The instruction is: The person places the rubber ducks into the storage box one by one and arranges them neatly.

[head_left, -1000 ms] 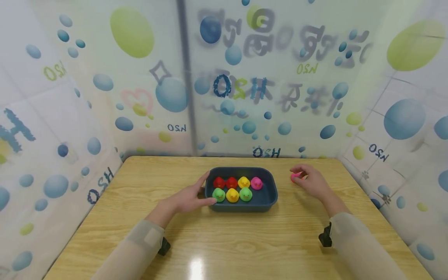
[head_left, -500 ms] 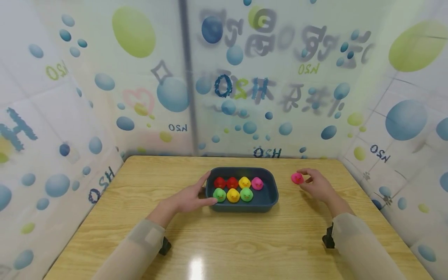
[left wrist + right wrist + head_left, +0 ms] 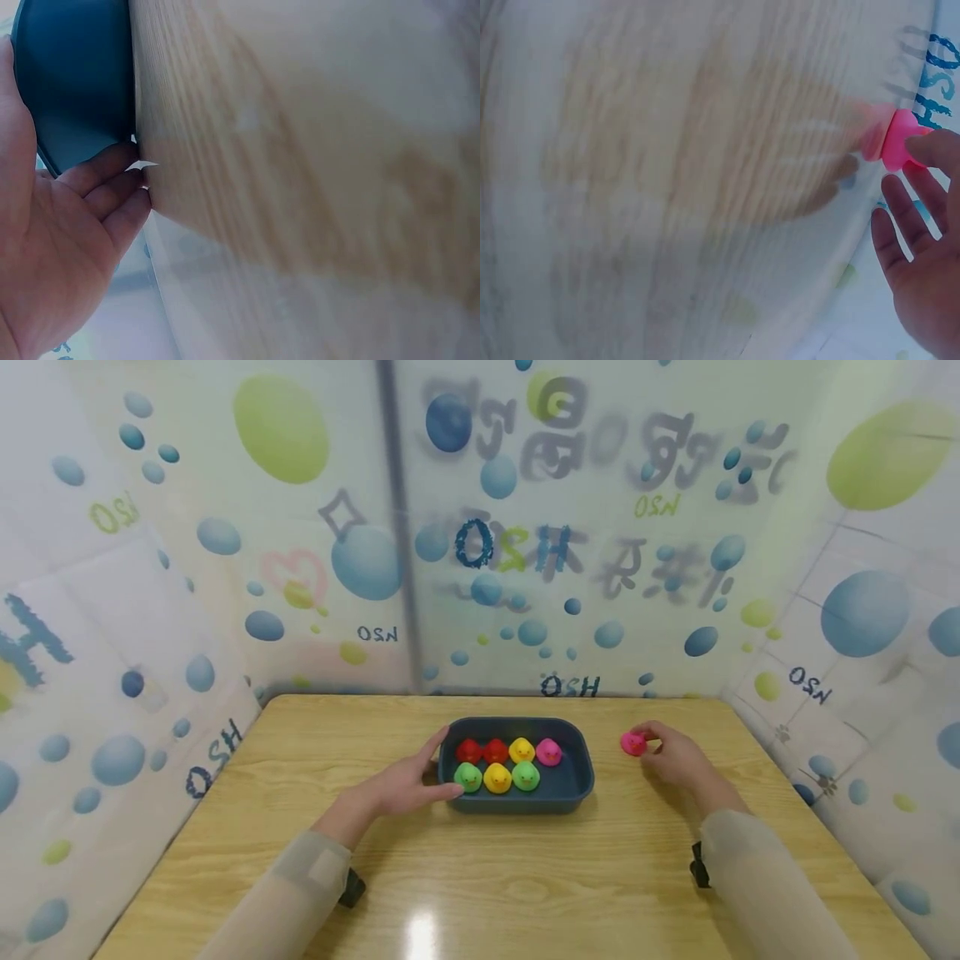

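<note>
A dark blue rectangular bin sits on the table holding several rubber ducks. In the back row are red ducks, a yellow one and a pink duck; green ducks flank a yellow duck in front. My left hand spreads around the bin's left end, thumb at the near rim; in the left wrist view its lightly bent fingers reach the tabletop beside the bin wall. To the right of the bin, my right hand pinches another pink rubber duck between thumb and index finger, low at the table.
The wooden table meets a patterned, translucent sheet wall at its back edge, with similar sheets left and right. Inside the bin, bare floor shows at the right end. Each wrist carries a small black device.
My right hand has drawn back to the duck's right side, so the duck it earlier partly covered now shows. The duck, the bin and my left hand stay in place.
</note>
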Demonstrator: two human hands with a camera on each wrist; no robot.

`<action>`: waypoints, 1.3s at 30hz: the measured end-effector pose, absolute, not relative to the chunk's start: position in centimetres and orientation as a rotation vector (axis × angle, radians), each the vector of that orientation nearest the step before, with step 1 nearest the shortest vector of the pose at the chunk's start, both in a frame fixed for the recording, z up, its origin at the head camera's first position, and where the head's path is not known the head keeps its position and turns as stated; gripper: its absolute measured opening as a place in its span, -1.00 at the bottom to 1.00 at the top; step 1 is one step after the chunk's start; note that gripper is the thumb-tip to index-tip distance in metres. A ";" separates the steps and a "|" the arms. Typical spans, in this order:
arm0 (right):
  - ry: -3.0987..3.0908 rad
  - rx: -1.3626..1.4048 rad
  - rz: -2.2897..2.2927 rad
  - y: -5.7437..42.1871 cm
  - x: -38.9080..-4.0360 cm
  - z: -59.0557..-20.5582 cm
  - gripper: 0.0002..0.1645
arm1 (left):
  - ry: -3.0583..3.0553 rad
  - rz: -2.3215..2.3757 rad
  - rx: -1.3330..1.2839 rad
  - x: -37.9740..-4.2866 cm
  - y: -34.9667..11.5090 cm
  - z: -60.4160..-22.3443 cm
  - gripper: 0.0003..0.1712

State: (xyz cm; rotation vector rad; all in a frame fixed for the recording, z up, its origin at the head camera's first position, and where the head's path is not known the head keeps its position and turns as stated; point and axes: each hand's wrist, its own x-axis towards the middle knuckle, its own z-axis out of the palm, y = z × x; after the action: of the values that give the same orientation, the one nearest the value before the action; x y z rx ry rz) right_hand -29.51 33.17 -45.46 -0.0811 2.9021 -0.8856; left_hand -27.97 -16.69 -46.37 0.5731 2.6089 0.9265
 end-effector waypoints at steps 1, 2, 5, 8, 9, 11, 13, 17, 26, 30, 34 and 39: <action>2.900 -0.076 -0.881 33.0 -29.5 -45.3 -0.42 | 2.610 0.926 0.571 -28.0 -16.7 -46.4 0.31; 2.898 -0.073 -0.878 32.9 -29.4 -45.2 -0.44 | 2.611 0.924 0.568 -28.0 -16.7 -46.4 0.31; 2.904 -0.071 -0.879 32.6 -29.2 -45.0 -0.51 | 2.612 0.921 0.565 -28.0 -16.8 -46.3 0.31; 2.917 -0.102 -0.894 32.4 -28.8 -44.9 -0.56 | 2.614 0.917 0.560 -28.0 -16.8 -46.3 0.31; 2.918 -0.115 -0.907 32.4 -28.7 -44.9 -0.56 | 2.614 0.917 0.561 -28.0 -16.8 -46.3 0.31; 2.917 -0.143 -0.931 32.5 -28.5 -45.0 -0.57 | 2.615 0.914 0.561 -28.0 -16.8 -46.2 0.31; 2.912 -0.154 -0.953 32.6 -28.4 -45.1 -0.59 | 2.616 0.912 0.563 -28.0 -16.8 -46.3 0.30; 2.929 -0.179 -0.933 32.6 -28.4 -45.5 -0.62 | 2.614 0.917 0.562 -27.9 -16.8 -46.2 0.30; 2.934 -0.227 -0.917 32.5 -27.7 -45.9 -0.64 | 2.616 0.920 0.560 -27.9 -16.8 -46.2 0.31; 2.924 -0.211 -0.923 32.1 -27.2 -45.7 -0.64 | 2.615 0.921 0.563 -27.9 -16.8 -46.2 0.31; 2.939 -0.242 -0.895 31.8 -26.7 -45.5 -0.66 | 2.619 0.920 0.563 -27.9 -16.8 -46.1 0.30; 2.962 -0.313 -0.875 31.5 -26.0 -45.2 -0.66 | 2.616 0.922 0.556 -27.9 -16.7 -46.1 0.29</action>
State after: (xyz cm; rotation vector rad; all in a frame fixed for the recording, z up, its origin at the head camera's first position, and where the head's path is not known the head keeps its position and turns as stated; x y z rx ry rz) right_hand -25.97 31.52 -45.19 -0.3133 2.9620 -0.8752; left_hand -27.91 -16.72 -46.12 0.5558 2.6156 0.9218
